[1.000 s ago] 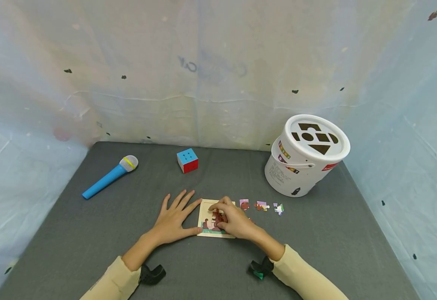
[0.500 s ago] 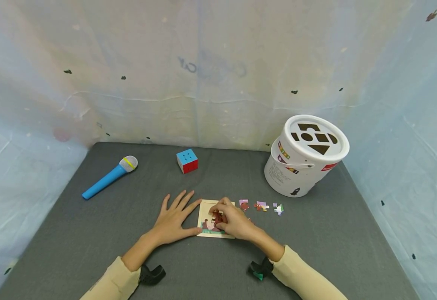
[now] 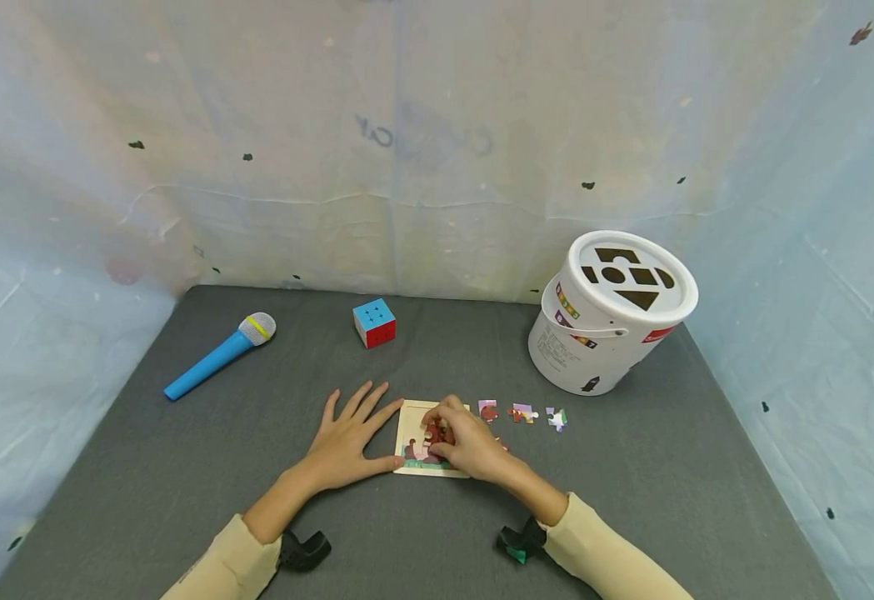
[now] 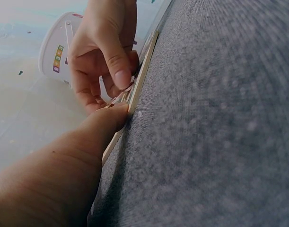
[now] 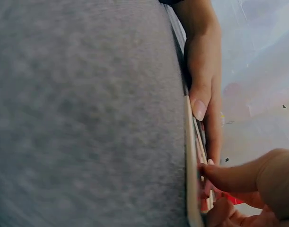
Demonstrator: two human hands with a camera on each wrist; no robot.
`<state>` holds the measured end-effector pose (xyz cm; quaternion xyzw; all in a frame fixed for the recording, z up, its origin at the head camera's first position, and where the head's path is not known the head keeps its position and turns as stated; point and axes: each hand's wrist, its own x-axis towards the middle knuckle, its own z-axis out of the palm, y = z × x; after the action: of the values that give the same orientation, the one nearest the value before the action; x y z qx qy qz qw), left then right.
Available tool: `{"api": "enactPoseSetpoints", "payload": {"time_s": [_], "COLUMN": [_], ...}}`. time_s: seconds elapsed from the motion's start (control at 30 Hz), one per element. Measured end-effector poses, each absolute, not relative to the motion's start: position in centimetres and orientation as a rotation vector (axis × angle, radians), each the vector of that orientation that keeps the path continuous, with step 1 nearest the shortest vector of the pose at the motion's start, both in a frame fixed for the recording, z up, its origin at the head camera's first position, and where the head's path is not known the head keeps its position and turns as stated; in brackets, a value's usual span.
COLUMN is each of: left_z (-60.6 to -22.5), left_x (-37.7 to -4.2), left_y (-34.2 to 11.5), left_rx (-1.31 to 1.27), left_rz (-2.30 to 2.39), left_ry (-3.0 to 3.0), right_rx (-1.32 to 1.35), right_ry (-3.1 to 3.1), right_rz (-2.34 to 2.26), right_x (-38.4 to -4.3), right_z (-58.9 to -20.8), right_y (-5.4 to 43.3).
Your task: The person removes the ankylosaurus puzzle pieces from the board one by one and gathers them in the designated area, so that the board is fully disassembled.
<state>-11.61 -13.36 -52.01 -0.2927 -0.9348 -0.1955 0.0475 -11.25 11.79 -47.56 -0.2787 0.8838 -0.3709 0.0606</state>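
Observation:
A small wooden jigsaw board (image 3: 410, 415) with a pale frame lies on the grey cloth, partly filled with a brown and pink picture. My left hand (image 3: 345, 443) lies flat with fingers spread, its thumb on the board's lower left edge and its index fingertip at the upper left corner. Over the right part of the board, my right hand (image 3: 470, 443) bends its fingers and thumb around a brown puzzle piece (image 3: 438, 434). That hand hides much of the picture. In the right wrist view, the thumb (image 5: 229, 177) is low over the board beside the frame.
Loose puzzle pieces (image 3: 524, 412) lie right of the board, one partly behind the right hand. A white bucket (image 3: 567, 354) with a shape-sorter lid stands at the back right. Farther back are a puzzle cube (image 3: 375, 322) and a blue toy microphone (image 3: 212, 364).
The right hand's fingertips have shifted slightly over the board, the thumb a little to the left. The left hand and the loose pieces have stayed put.

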Motion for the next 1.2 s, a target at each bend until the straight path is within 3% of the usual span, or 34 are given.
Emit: {"api": "enactPoseSetpoints", "payload": {"time_s": [1.2], "left_z": [-52.07], "left_x": [-11.63], "left_y": [-13.35], "left_rx": [-0.905], "left_rz": [-0.598], "left_ry": [-2.833], "right_rx": [-0.78], "right_ry": [2.533], "right_rz": [-1.446], "right_x": [-11.28], "right_z": [-47.37], "right_y": [12.19]}}
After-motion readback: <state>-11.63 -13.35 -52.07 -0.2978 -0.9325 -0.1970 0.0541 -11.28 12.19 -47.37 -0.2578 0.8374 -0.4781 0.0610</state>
